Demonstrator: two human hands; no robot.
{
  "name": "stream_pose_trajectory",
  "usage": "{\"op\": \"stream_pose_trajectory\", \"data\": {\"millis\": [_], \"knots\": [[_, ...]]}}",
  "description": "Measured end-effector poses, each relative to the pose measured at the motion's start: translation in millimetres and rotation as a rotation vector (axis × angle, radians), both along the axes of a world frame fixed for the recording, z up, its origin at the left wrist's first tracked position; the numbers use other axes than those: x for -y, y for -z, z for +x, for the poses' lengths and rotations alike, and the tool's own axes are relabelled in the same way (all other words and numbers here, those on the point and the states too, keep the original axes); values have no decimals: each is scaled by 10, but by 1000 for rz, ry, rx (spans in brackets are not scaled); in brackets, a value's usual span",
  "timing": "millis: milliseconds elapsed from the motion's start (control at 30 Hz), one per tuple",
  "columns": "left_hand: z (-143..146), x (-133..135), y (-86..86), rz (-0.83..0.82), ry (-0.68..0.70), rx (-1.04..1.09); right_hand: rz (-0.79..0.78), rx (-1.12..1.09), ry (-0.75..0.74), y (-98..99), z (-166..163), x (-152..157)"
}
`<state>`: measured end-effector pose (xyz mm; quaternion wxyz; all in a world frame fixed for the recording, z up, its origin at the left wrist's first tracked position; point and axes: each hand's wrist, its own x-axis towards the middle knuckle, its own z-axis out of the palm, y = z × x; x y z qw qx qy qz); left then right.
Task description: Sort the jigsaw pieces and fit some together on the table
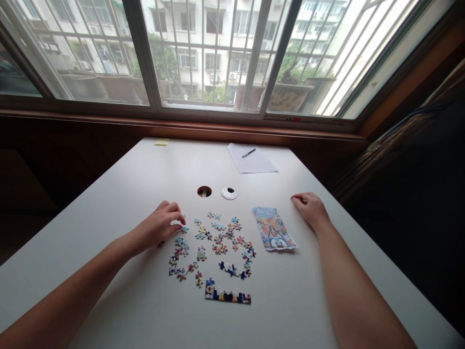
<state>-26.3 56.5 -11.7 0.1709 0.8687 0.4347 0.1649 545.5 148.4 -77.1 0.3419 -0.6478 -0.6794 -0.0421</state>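
Observation:
Several loose jigsaw pieces [214, 240] lie scattered on a white table [119, 189]. My left hand [160, 225] rests at their left edge, fingers curled onto a piece I can barely see. A joined strip of pieces [227, 294] lies nearest me, with a shorter joined run [232, 269] above it. A colourful puzzle picture bag [273, 229] lies to the right of the pieces. My right hand [309, 207] lies on the table right of the bag, fingers loosely bent, holding nothing.
A round cable hole [204, 191] and its white cap [228, 193] sit beyond the pieces. Farther back lie a paper sheet [251, 159] with a pen [249, 152] and a yellow sticky note [161, 142]. A barred window spans the back.

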Motion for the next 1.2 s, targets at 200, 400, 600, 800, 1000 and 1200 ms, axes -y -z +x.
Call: {"op": "stream_pose_trajectory", "data": {"millis": [200,400,600,800,1000,1200], "knots": [[-46,39,-78,-12,46,-32,-1,-2,5,-6,-3,3],[-89,94,-155,-86,183,-59,-7,-5,11,-17,-16,12],[-68,108,-145,-99,194,-67,-13,-3,21,-36,-37,24],[-89,117,-179,-181,146,-31,-12,-2,12,-29,-29,19],[-179,178,-234,-404,13,39,-10,2,17,-27,-26,13],[-260,244,-270,-431,-13,81,-9,5,20,-35,-33,18]]}}
